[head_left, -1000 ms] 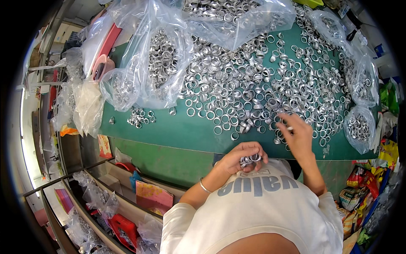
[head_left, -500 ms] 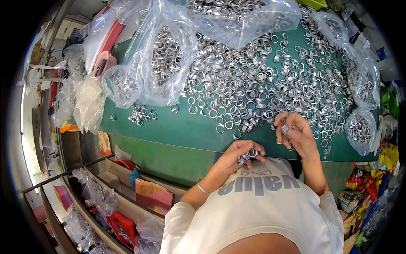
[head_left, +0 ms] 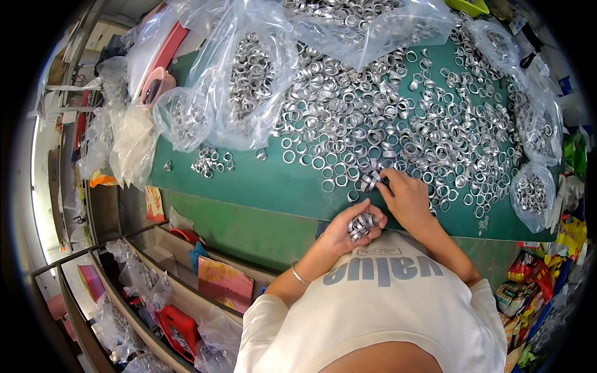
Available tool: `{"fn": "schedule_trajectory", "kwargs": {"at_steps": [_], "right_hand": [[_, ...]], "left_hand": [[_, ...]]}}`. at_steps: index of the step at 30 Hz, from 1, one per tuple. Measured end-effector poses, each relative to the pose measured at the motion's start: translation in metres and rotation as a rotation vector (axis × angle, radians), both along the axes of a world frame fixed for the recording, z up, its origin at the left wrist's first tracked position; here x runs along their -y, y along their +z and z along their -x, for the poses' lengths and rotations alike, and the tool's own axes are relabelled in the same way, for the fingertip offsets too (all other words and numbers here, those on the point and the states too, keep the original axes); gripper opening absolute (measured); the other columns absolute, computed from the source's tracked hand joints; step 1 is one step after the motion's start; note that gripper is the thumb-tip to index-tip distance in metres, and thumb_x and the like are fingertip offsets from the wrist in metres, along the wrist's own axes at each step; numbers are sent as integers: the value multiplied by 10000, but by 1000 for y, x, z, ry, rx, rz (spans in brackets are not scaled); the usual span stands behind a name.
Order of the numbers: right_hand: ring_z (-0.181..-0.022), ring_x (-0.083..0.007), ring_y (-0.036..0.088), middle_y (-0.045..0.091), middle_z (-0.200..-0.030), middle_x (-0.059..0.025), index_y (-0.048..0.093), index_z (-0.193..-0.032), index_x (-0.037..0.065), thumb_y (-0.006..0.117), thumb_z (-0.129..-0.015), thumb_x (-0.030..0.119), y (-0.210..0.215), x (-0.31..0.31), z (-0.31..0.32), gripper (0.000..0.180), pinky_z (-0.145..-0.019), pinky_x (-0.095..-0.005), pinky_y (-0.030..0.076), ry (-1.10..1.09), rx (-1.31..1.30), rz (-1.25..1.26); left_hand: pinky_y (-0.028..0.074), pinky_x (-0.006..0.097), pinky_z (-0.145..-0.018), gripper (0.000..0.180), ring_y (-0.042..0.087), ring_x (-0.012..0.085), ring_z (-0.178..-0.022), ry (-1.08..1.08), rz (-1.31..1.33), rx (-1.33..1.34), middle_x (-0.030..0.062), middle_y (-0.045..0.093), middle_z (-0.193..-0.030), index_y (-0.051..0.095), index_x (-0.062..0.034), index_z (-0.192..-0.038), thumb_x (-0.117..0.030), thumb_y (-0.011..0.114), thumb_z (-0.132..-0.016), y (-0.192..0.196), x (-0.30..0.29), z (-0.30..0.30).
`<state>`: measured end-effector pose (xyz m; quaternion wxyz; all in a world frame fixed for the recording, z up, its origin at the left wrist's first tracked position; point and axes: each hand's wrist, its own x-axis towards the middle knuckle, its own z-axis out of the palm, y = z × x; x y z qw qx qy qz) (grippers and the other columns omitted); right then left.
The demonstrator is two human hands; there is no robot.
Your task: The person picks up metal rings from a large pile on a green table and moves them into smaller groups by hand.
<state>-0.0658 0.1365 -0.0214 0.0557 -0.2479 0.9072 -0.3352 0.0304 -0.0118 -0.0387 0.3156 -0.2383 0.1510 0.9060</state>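
Note:
Several silvery metal rings (head_left: 362, 227) lie gathered in my left hand (head_left: 339, 235), whose fingers curl up around them just off the table's near edge. My right hand (head_left: 408, 200) reaches over the front of a wide heap of similar rings (head_left: 367, 115). Its thumb and forefinger close on a small cluster of rings (head_left: 370, 181) at the heap's near edge; how many are between the fingertips cannot be made out. Beside that cluster, a single ring (head_left: 353, 195) rests on the green tabletop (head_left: 242, 180).
Clear plastic bags of rings (head_left: 252, 81) stand at the back left, with another bag (head_left: 532, 196) at the right edge. A small ring pile (head_left: 212, 161) sits on the left. Below the table are shelf compartments holding a red container (head_left: 177, 332). Colourful packets (head_left: 528, 273) lie at right.
My right hand has moved left and forward, from above the table's front edge to the rings at the heap's edge. My left hand has turned slightly, showing more rings in its palm.

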Motion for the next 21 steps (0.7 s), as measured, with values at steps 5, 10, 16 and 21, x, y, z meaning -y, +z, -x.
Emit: {"fn": "schedule_trajectory", "kwargs": {"at_steps": [5,10,16,21], "right_hand": [[-542,-158,539,592,-672,-27,607,-811,31,676,-788,131,11,-11,13,124,-492,-300,415,13,274,196],[-592,-41,466,537,-738,17,569,-797,18,617,-850,77,16,-36,22,93,-453,-194,310,-68,815,729],[-529,-79,494,557,-694,-26,564,-882,21,582,-875,77,25,-34,19,59,-412,-195,280,-134,1229,1088],[-453,-153,527,560,-569,-33,575,-960,62,583,-872,132,22,-21,7,112,-419,-274,385,48,398,363]], "left_hand": [[508,399,-829,525,547,324,-1106,128,-4,116,207,531,-1227,449,28,-1279,-380,302,-983,25,-7,13],[384,486,-1011,545,351,386,-1303,168,-204,-14,230,328,-1425,350,19,-1362,-366,271,-984,14,-6,10],[497,371,-767,473,526,318,-1084,167,-248,-41,214,491,-1242,469,18,-1250,-341,330,-975,12,-8,10],[365,209,-424,269,555,132,-696,13,58,-225,84,593,-901,593,-7,-1056,-224,496,-932,-5,2,-5]]}}
